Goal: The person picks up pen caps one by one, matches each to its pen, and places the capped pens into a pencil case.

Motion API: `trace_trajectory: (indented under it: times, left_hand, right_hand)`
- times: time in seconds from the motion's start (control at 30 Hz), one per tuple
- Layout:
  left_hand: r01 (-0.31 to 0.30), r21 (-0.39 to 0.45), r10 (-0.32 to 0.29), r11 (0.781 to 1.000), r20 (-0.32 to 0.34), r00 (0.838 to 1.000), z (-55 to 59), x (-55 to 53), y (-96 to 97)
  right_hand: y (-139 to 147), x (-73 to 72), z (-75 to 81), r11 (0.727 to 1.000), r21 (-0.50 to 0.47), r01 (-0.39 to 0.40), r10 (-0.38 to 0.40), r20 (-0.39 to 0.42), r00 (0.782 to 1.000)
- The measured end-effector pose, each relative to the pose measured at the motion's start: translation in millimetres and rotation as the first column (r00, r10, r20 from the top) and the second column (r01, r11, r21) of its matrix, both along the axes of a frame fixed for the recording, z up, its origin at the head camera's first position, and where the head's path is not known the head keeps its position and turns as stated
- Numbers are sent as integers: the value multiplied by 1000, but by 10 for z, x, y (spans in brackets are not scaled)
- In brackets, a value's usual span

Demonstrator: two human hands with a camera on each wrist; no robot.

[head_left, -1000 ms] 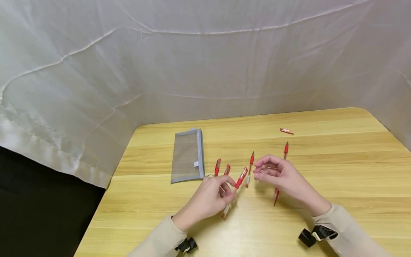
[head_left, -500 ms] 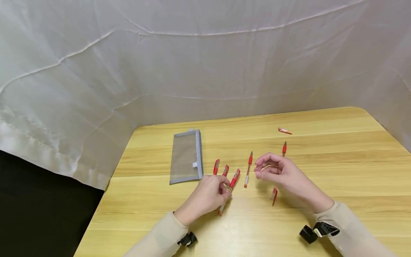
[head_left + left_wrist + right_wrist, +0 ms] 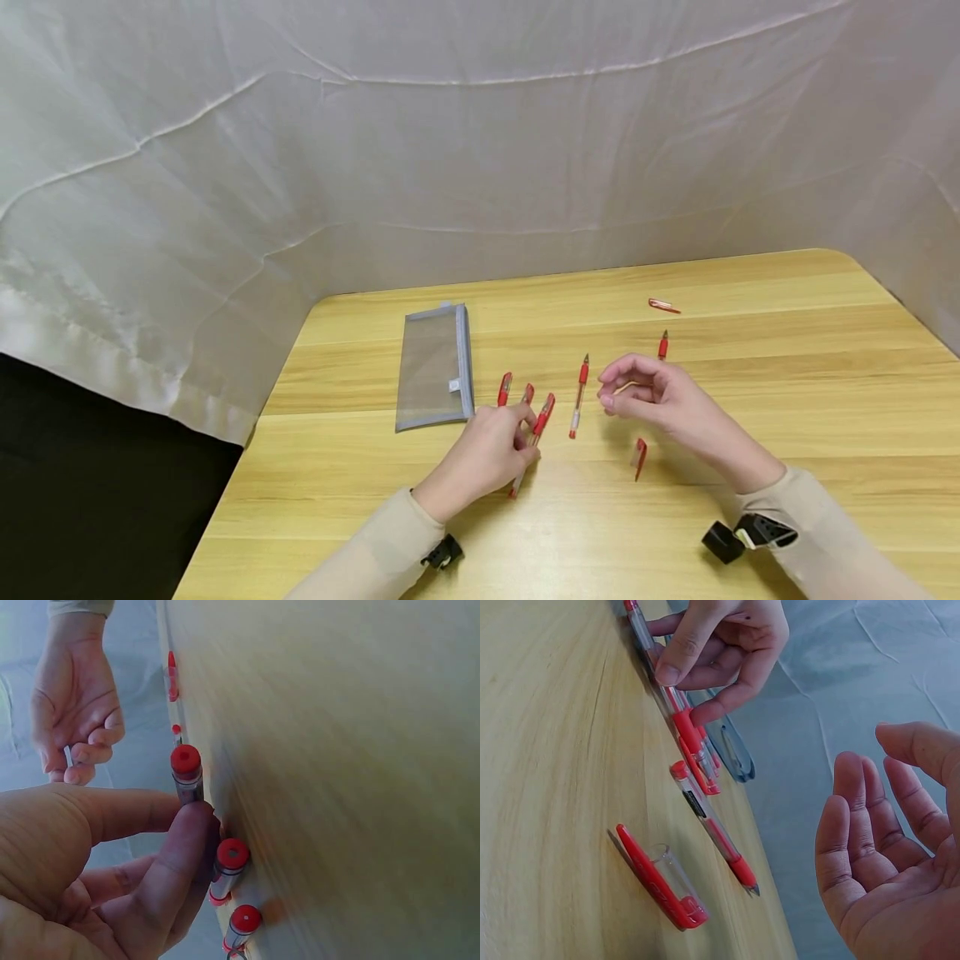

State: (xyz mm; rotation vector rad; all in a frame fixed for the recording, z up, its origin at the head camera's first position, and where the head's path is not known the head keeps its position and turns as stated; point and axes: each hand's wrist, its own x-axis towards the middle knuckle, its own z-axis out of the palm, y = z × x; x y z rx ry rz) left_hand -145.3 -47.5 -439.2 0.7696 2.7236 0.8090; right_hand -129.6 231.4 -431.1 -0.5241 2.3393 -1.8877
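Observation:
Pinched between thumb and fingers of my left hand [image 3: 487, 454] is a capped red gel pen [image 3: 545, 412]; its red end [image 3: 185, 760] points toward the left wrist camera. Two more capped red pens [image 3: 505, 389] [image 3: 232, 855] lie just left of it, partly hidden by the hand. An uncapped pen [image 3: 578, 396] lies between the hands, tip away from me. Over the table, my right hand [image 3: 663, 400] hovers with loosely bent fingers and nothing in it. Below it lies a loose red cap [image 3: 640, 459] [image 3: 660, 881]. Behind it, another uncapped pen [image 3: 663, 345] is partly hidden.
A grey mesh zip pouch [image 3: 431, 367] lies flat, left of the pens. A second loose cap [image 3: 664, 306] is near the far side of the wooden table [image 3: 787, 400]. Pale cloth [image 3: 480, 150] hangs behind the table's far edge.
My left hand has lowered the held pen and shifted it left, beside the two other capped pens. The right hand has hardly moved.

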Motion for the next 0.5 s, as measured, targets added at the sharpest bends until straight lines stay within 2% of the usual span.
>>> trace_trajectory:
  times: [0.1,0.5]
  left_hand:
    - [1,-4,-1,1000,4,1000,-2,0,0]
    - [21,-6,-22,1000,-48,999,-9,-8,-22]
  right_hand:
    - [12,-1,4,1000,-1,-5,5,-5,1000]
    - [54,-4,34,1000,-4,3,-3,-7,1000]
